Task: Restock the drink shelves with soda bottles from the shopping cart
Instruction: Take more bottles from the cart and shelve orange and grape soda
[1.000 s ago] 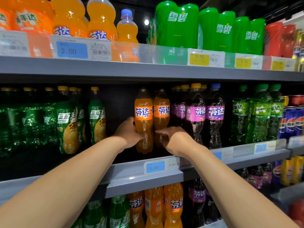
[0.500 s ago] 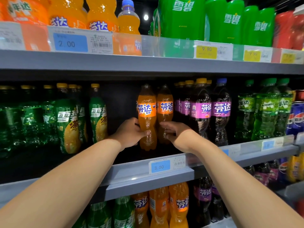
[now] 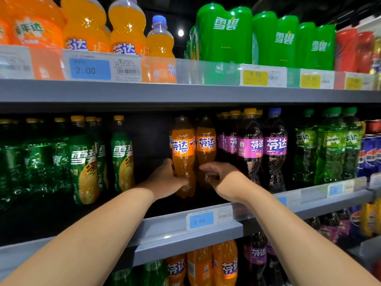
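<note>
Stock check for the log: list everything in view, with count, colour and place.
left orange bottle: one, orange, middle shelf
right orange bottle: one, orange, beside it
purple bottles: several, purple-labelled, right of those
tea bottles: several, green, middle shelf left
Mirinda bottles: at least three, green, middle shelf right
blue bottles: some, blue, middle shelf far right
big orange bottles: at least three, orange, top shelf left
green packs: three, green, top shelf
red packs: count unclear, red, top shelf right
low orange bottles: three, orange, under middle shelf
price tags: several, blue or yellow, shelf edges
left grip: one, holds left orange bottle
right grip: one, holds right orange bottle
</note>
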